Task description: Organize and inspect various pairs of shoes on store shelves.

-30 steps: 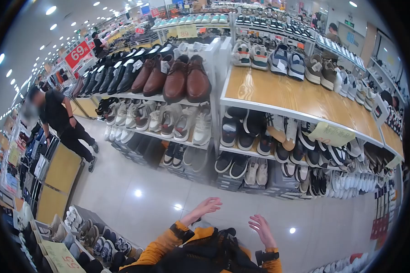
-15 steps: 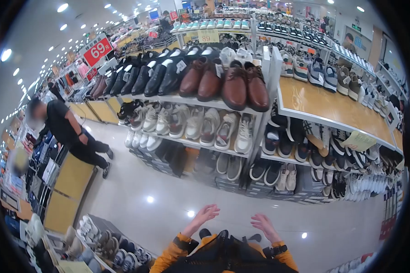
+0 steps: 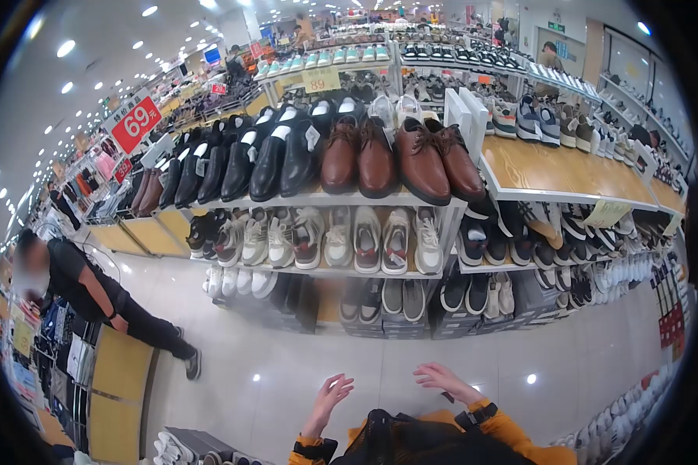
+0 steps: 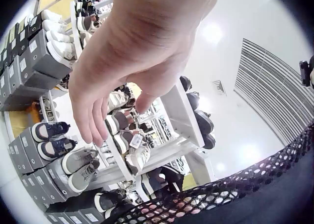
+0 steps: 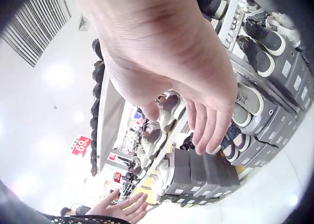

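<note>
My left hand hangs over the floor in front of my body, its fingers relaxed and holding nothing. To its right, my right hand reaches out with loose fingers, also bare of any object. Both hands stay apart from the shelves. Ahead of them, brown leather lace-up shoes stand on the top shelf beside a row of black slip-on shoes. Pale sneakers line the shelf below. In the left wrist view, grey sneakers sit on shoe boxes beyond my fingers.
A wooden display top with sneakers at its back stands at the right. At the left, a person in black stands by a wooden-sided clothing stand. More shoes line the lower right, and a red 69 sign rises at the back left.
The view has swung and come closer to the brown shoes. My hands have shifted a little and still hold nothing. The person in black appears lower and further left.
</note>
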`<action>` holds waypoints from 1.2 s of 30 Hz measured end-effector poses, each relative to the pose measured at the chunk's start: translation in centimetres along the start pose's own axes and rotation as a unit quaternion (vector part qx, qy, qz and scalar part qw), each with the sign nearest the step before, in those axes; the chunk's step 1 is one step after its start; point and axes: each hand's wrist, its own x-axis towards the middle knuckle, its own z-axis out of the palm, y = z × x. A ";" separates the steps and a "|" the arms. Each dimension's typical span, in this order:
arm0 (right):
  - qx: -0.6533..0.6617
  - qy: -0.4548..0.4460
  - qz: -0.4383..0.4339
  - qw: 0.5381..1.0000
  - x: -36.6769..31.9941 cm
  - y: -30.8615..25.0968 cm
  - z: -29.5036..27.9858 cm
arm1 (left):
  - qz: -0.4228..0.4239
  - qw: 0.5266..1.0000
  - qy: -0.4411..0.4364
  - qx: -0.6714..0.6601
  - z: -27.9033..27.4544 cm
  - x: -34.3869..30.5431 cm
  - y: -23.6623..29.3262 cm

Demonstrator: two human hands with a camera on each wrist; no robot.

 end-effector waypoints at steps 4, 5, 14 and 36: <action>0.011 0.036 -0.008 0.999 0.0 -0.8 -0.3 | 0.019 0.998 -0.054 0.003 0.9 1.3 3.0; 0.031 0.055 -0.021 0.998 0.4 -1.1 -0.8 | 0.021 0.997 -0.077 0.011 1.4 2.3 3.9; 0.079 0.079 0.008 0.994 1.4 -3.0 -4.9 | 0.033 0.999 -0.017 0.001 4.0 5.2 8.9; 0.045 -0.129 -0.270 0.953 6.6 -32.2 -18.2 | 0.182 0.969 -0.168 -0.006 27.6 17.4 25.1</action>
